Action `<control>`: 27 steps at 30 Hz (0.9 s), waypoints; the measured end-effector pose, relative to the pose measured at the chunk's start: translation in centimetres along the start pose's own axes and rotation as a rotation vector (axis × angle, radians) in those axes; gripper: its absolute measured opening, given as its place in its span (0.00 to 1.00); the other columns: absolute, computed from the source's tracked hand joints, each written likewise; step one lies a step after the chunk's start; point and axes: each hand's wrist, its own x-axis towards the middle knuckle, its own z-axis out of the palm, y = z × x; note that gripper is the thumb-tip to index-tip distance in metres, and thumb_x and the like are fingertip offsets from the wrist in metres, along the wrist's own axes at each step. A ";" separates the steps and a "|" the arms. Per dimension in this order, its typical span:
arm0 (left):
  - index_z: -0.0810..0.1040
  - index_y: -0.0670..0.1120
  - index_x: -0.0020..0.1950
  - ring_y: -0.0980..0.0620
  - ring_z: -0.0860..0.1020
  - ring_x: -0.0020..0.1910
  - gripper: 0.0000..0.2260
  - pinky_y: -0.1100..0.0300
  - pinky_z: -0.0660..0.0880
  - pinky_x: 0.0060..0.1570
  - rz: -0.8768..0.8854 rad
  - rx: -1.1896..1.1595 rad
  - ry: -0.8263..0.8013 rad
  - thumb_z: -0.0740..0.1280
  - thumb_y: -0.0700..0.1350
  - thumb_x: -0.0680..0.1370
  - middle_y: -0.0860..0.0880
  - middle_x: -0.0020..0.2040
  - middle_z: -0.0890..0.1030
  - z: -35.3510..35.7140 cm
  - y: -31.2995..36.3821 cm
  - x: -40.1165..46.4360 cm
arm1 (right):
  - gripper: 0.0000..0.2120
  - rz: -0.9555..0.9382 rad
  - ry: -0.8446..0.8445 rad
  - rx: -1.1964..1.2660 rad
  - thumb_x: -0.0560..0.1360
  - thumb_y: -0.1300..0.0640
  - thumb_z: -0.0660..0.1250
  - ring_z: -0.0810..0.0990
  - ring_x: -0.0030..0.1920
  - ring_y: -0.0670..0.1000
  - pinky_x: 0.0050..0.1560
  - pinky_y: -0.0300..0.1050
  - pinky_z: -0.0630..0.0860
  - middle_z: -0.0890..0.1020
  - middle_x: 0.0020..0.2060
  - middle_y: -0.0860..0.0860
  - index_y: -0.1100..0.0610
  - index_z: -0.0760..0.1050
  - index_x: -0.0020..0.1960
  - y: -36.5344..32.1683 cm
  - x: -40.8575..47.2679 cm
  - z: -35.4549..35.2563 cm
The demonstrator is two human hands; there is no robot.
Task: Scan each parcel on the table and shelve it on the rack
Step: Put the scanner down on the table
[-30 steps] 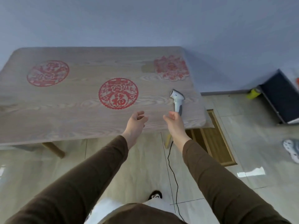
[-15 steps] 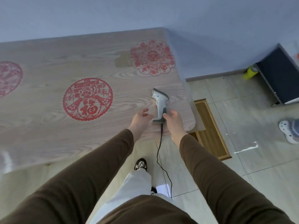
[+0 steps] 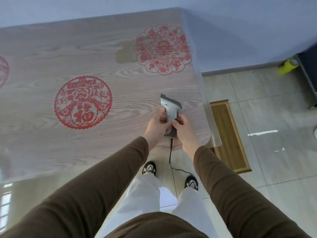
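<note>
While the person stands at the near right corner of the pale wood-grain table (image 3: pixel 103 54), both hands meet on the grey-and-white handheld barcode scanner (image 3: pixel 169 109), which sits just inside that corner with its black cable (image 3: pixel 170 152) dropping off the table's near edge to the tiled floor. The left hand (image 3: pixel 157 125) curls its fingers round the left side of the scanner's handle and the right hand (image 3: pixel 183 127) pinches the right side, so each hand grasps the scanner and neither is nearer than the other. The scanner's long axis runs from the hands away toward the table's far edge, its head pointing outward and slightly left. Beyond it, further in from the corner, lie two red paper-cut discs (image 3: pixel 83 102) flat on the table. No parcel or rack is in view, so which way the scanner must swing cannot be judged.
</note>
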 end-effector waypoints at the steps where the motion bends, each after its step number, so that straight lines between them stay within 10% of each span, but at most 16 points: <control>1: 0.68 0.49 0.78 0.47 0.81 0.54 0.27 0.54 0.80 0.56 -0.008 -0.024 0.014 0.69 0.35 0.80 0.44 0.56 0.81 0.6 -0.1 -0.2 | 0.18 -0.012 -0.026 0.005 0.85 0.63 0.62 0.81 0.57 0.47 0.60 0.47 0.79 0.83 0.55 0.45 0.50 0.74 0.71 0.1 0.0 -0.6; 27: 0.63 0.56 0.82 0.57 0.80 0.52 0.29 0.58 0.80 0.56 0.069 0.310 -0.063 0.68 0.43 0.82 0.54 0.64 0.79 32.9 -11.6 5.1 | 0.19 0.101 0.047 0.226 0.85 0.56 0.64 0.83 0.62 0.49 0.65 0.54 0.80 0.83 0.63 0.49 0.50 0.71 0.75 17.5 7.5 -31.1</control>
